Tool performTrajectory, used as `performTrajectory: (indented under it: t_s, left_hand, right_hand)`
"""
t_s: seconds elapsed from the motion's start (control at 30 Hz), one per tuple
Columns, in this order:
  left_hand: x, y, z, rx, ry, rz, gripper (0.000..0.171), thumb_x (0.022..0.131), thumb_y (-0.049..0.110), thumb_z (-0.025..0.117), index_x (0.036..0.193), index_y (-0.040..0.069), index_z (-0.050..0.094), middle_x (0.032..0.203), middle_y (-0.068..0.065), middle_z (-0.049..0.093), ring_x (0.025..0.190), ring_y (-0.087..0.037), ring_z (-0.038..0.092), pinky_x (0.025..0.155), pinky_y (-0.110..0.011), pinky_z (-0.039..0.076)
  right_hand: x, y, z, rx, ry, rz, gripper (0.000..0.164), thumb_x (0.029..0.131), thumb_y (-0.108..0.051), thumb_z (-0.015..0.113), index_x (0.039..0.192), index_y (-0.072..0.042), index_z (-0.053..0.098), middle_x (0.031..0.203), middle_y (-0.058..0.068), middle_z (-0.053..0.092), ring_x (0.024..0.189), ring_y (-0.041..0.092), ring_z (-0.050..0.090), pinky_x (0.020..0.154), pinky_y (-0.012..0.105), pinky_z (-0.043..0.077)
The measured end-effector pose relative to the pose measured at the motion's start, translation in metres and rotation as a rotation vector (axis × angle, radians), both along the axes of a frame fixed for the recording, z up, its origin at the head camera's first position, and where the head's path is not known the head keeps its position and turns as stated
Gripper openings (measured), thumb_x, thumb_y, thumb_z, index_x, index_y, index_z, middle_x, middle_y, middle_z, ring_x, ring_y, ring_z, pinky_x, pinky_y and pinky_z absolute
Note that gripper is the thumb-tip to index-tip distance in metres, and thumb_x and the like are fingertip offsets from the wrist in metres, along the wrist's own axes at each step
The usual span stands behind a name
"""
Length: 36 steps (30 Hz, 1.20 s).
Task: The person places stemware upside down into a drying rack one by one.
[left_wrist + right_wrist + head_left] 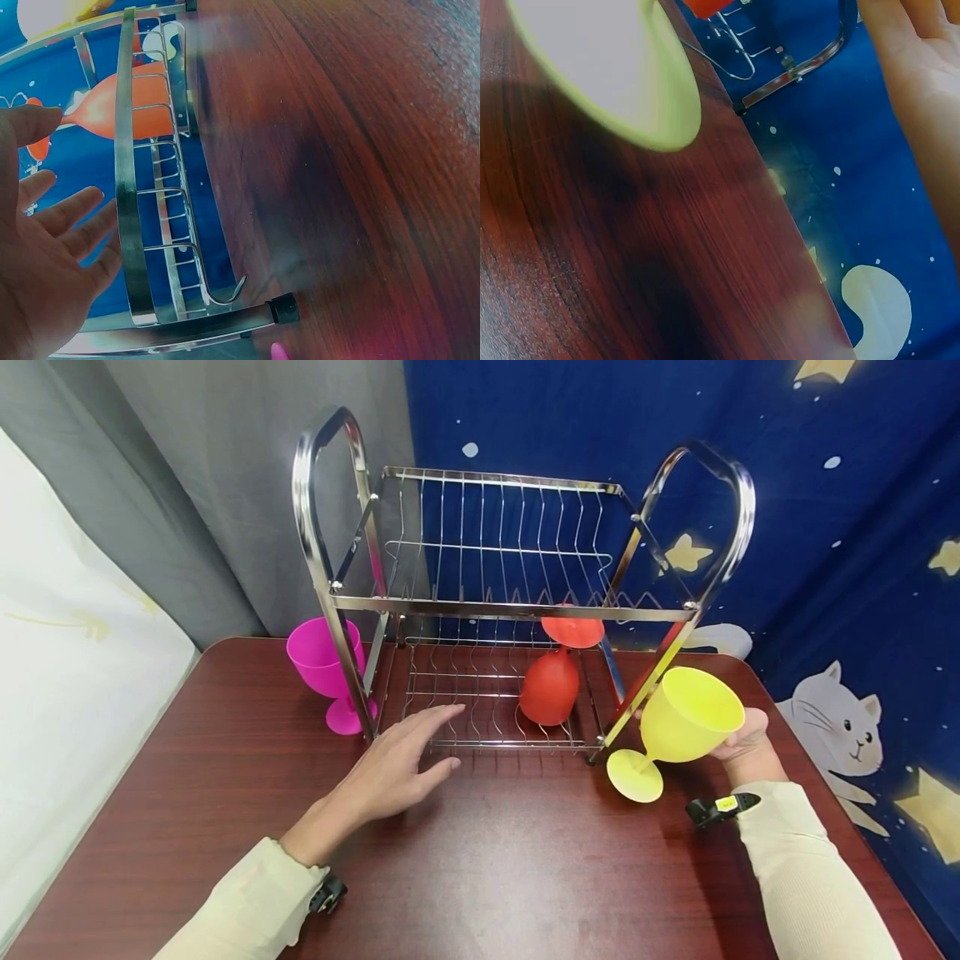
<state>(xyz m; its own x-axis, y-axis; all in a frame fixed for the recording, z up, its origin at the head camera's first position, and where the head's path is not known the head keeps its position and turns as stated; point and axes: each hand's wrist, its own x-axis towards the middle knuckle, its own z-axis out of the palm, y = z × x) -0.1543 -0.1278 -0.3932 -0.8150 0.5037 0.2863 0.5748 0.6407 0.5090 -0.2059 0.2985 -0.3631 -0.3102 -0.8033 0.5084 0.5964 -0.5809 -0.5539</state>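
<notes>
My left hand (401, 768) reaches toward the chrome dish rack (517, 608) with fingers extended, holding nothing; in the left wrist view the hand (56, 232) is spread before the rack's lower bar. On the right, a yellow goblet (690, 718) leans with its bowl toward my right hand (745, 739), which is partly hidden behind it. A fingertip shows past the bowl's left side. In the right wrist view a gap separates that hand (922, 82) from the goblet's rim (664, 139); any contact is hidden. An upside-down red goblet (551, 689) rests on the lower tier.
A magenta goblet (322, 660) stands upright beside the rack's left leg. The rack's upper tier (498, 550) has wire slots. Grey curtain (180, 460) and blue star-patterned fabric (810, 552) hang behind the brown wooden table (487, 860).
</notes>
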Motion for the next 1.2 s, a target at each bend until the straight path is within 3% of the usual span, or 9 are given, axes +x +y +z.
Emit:
performTrajectory:
  t_s: [0.13,0.23,0.27,0.53,0.6,0.8,0.9,1.13,1.2]
  left_hand:
    - [0.0,0.0,0.0,0.002,0.002,-0.001,0.068,0.089,0.032,0.067,0.149,0.023,0.037,0.148,-0.004,0.046,0.136,-0.024,0.043,0.109,-0.051,0.038]
    - [0.0,0.0,0.0,0.003,0.003,0.0,0.068,0.089,0.032,0.067,0.149,0.023,0.037,0.148,-0.006,0.046,0.136,-0.025,0.043,0.108,-0.052,0.038]
    - [0.0,0.0,0.0,0.003,0.002,0.001,0.068,0.089,0.032,0.067,0.149,0.023,0.037,0.148,-0.007,0.046,0.136,-0.025,0.043,0.108,-0.052,0.038]
    - [0.0,0.0,0.001,0.003,0.0,-0.001,0.067,0.09,0.032,0.067,0.149,0.023,0.037,0.148,-0.005,0.046,0.136,-0.024,0.043,0.109,-0.051,0.038]
    - [0.0,0.0,0.001,0.002,0.001,-0.001,0.067,0.09,0.032,0.067,0.149,0.022,0.037,0.148,-0.004,0.046,0.136,-0.024,0.043,0.108,-0.051,0.038]
    - [0.0,0.0,0.001,0.0,-0.002,-0.002,0.067,0.09,0.031,0.067,0.149,0.021,0.038,0.148,-0.004,0.046,0.136,-0.024,0.044,0.108,-0.051,0.039]
    - [-0.001,0.0,0.002,0.0,-0.008,-0.003,0.066,0.09,0.031,0.067,0.149,0.022,0.038,0.148,-0.005,0.046,0.135,-0.024,0.044,0.108,-0.052,0.039]
    - [-0.001,0.001,0.002,-0.001,-0.014,-0.008,0.066,0.09,0.031,0.067,0.149,0.022,0.038,0.148,-0.004,0.046,0.135,-0.024,0.044,0.109,-0.051,0.038]
    - [-0.002,0.001,0.002,-0.002,-0.012,-0.008,0.066,0.09,0.031,0.067,0.149,0.023,0.038,0.148,-0.004,0.046,0.135,-0.024,0.044,0.109,-0.05,0.038]
  right_hand:
    - [-0.003,0.004,-0.004,0.029,-0.018,0.068,0.079,0.079,-0.004,0.045,0.151,0.008,0.015,0.156,0.026,0.022,0.147,0.043,0.014,0.12,0.046,0.014]
    - [-0.01,0.009,-0.013,0.054,0.174,0.018,0.087,0.073,-0.001,0.051,0.152,0.005,0.015,0.156,0.024,0.023,0.147,0.041,0.015,0.118,0.05,0.019]
    - [-0.01,0.01,-0.013,0.082,0.175,0.008,0.086,0.074,0.0,0.054,0.152,0.004,0.018,0.156,0.023,0.026,0.147,0.04,0.017,0.117,0.051,0.022]
    - [-0.011,0.02,-0.016,0.239,-0.091,0.047,0.057,0.092,0.016,0.033,0.146,-0.001,0.04,0.15,0.018,0.04,0.144,0.035,0.029,0.116,0.055,0.022]
    - [-0.011,0.016,-0.013,0.248,-0.057,0.017,0.057,0.093,0.018,0.034,0.145,-0.002,0.043,0.147,0.018,0.043,0.142,0.036,0.033,0.115,0.055,0.025]
    - [0.0,-0.005,0.006,0.21,0.221,-0.125,0.064,0.085,0.018,0.052,0.145,-0.004,0.041,0.143,0.02,0.046,0.137,0.038,0.04,0.107,0.051,0.039]
    - [0.004,-0.011,0.014,0.206,0.246,-0.129,0.064,0.086,0.018,0.05,0.145,-0.004,0.041,0.143,0.021,0.047,0.136,0.038,0.041,0.109,0.048,0.038]
    - [0.005,-0.012,0.022,0.249,0.075,-0.026,0.051,0.095,0.014,0.04,0.143,-0.004,0.045,0.142,0.019,0.049,0.137,0.036,0.041,0.113,0.045,0.033]
    - [0.006,-0.012,0.023,0.268,0.115,-0.067,0.05,0.095,0.016,0.04,0.142,-0.002,0.046,0.14,0.019,0.052,0.135,0.036,0.044,0.111,0.044,0.036]
